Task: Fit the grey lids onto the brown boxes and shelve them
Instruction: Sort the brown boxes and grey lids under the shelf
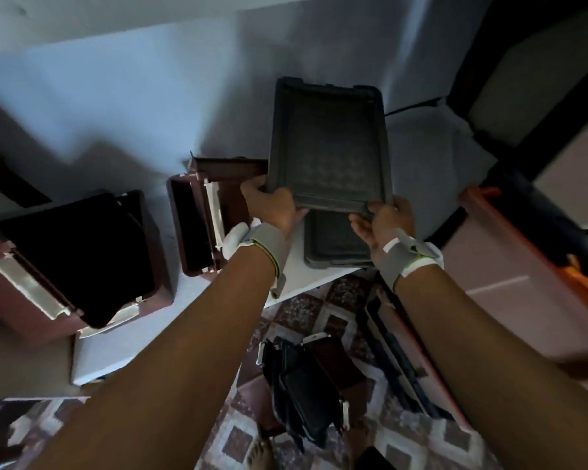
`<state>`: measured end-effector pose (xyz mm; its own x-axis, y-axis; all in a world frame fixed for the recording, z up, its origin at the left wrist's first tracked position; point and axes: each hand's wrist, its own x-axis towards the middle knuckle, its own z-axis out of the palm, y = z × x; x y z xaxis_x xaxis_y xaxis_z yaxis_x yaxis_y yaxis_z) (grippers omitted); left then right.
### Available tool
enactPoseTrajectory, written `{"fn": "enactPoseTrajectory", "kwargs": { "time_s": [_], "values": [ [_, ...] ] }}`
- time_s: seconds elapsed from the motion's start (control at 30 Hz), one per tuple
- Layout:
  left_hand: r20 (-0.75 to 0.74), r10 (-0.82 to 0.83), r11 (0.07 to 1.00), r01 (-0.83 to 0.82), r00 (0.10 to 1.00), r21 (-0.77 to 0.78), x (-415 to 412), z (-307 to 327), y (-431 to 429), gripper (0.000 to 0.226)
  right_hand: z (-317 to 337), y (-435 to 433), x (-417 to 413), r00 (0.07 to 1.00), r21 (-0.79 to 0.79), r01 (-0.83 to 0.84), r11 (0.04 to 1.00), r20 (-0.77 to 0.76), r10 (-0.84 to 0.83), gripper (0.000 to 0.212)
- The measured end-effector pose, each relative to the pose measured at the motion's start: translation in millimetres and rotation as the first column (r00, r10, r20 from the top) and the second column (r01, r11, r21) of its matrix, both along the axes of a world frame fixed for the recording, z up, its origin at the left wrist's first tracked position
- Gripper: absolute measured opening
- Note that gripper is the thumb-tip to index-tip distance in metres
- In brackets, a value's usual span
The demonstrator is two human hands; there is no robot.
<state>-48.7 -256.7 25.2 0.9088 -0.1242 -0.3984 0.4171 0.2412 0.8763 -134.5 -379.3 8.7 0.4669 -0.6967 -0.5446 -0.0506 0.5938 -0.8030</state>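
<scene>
Two bare forearms reach forward from the bottom edge, each with a grey wristband (272, 247) at the wrist. Below them, on the patterned tiled floor (306, 310), a stack of dark boxes (306, 395) stands between the arms, and a long dark-rimmed container (401, 364) lies beneath the right forearm.

Past the wrists, the left hand (275, 206) grips the near left corner of a grey lid (330, 144), fingers curled under its edge. The right hand (386, 218) clasps the near right corner, thumb on the rim. The lid is held tilted above the white table (306, 283), its recessed, patterned face towards the camera and its far end lifted away from the hands.

Directly under it, between the two hands, a second grey lid (336, 240) lies flat on the table. Just left of the left hand stands an open brown box (197, 225) with white clips. Well to the left sits a larger brown box (75, 262); its top is dark, and whether that is a lid or the hollow is unclear. At far right an orange-edged bin (523, 239) stands off the table, and behind everything is a pale wall (150, 79).
</scene>
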Motion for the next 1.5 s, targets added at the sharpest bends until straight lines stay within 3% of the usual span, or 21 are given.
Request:
{"fn": "enactPoseTrajectory", "kwargs": {
  "time_s": [0.07,0.13,0.23,0.37,0.43,0.47,0.53,0.67,0.83,0.93,1.07,1.17,1.27,1.37,1.5],
  "values": [
    [-0.075,-0.061,0.997,0.065,0.995,0.045,-7.4,-27.0,-10.3,0.035,-23.3,-14.1,-14.4,1.0,0.093,-0.001,0.996,-0.008,0.001,0.015],
    [-0.153,-0.097,0.986,0.116,0.983,0.118,-14.1,-57.0,-20.4,0.038,-50.6,-27.0,-22.4,0.994,0.053,0.027,0.998,-0.108,-0.021,0.031],
    [-0.303,-0.097,0.991,0.121,0.948,0.061,-25.9,-88.9,-18.3,0.029,-80.3,-33.0,-32.1,0.983,0.013,0.031,0.999,-0.183,-0.028,0.052],
    [-0.392,-0.161,0.965,0.229,0.906,0.131,-32.9,-134.9,-22.4,0.026,-110.3,-44.6,-44.1,0.955,0.002,-0.038,0.999,-0.294,0.037,0.037],
    [-0.386,-0.098,0.952,0.199,0.917,0.232,-32.8,-157.9,-27.2,0.023,-126.5,-50.6,-46.4,0.919,-0.065,-0.117,0.991,-0.385,0.083,0.029],
    [-0.376,-0.069,0.95,0.176,0.924,0.258,-31.7,-163.6,-26.0,0.027,-134.8,-52.8,-47.1,0.879,-0.119,-0.217,0.969,-0.456,0.14,0.035],
    [-0.321,-0.127,0.886,0.253,0.939,0.389,-26.4,-182.1,-28.9,0.031,-157.0,-62.9,-47.6,0.76,-0.183,-0.399,0.898,-0.614,0.212,0.057],
    [-0.286,-0.293,0.676,0.409,0.912,0.613,-7.3,-204.7,-35.2,0.044,-143.0,-65.6,-40.2,0.658,-0.278,-0.539,0.795,-0.728,0.191,0.045],
    [-0.29,-0.37,0.572,0.462,0.883,0.678,5.7,-190.0,-48.1,0.051,-143.0,-77.9,-22.5,0.571,-0.181,-0.601,0.778,-0.779,0.26,0.054],
    [-0.293,-0.392,0.543,0.477,0.872,0.692,11.1,-191.1,-48.1,0.05,-141.3,-80.3,-16.9,0.559,-0.162,-0.612,0.774,-0.781,0.279,0.047],
    [-0.296,-0.396,0.587,0.488,0.869,0.646,2.9,-176.4,-37.9,0.041,-132.2,-75.4,-18.6,0.459,-0.147,-0.697,0.701,-0.843,0.279,0.041],
    [-0.335,-0.374,0.692,0.5,0.865,0.52,-11.7,-154.3,-24.3,0.039,-113.3,-63.1,-18.3,0.419,-0.187,-0.734,0.653,-0.882,0.218,0.04],
    [-0.413,-0.294,0.84,0.439,0.862,0.319,-29.5,-133.1,1.2,0.023,-93.8,-39.8,-4.8,0.496,-0.266,-0.74,0.618,-0.836,0.234,0.039],
    [-0.462,-0.271,0.889,0.404,0.844,0.216,-42.9,-114.4,37.0,0.015,-70.1,-5.4,22.5,0.596,-0.414,-0.757,0.505,-0.754,0.276,0.025],
    [-0.483,-0.221,0.96,0.277,0.847,0.048,-43.5,-100.6,90.1,0.018,-24.8,56.3,55.0,0.711,-0.591,-0.7,0.401,-0.627,0.318,0.028]
  ]
}}
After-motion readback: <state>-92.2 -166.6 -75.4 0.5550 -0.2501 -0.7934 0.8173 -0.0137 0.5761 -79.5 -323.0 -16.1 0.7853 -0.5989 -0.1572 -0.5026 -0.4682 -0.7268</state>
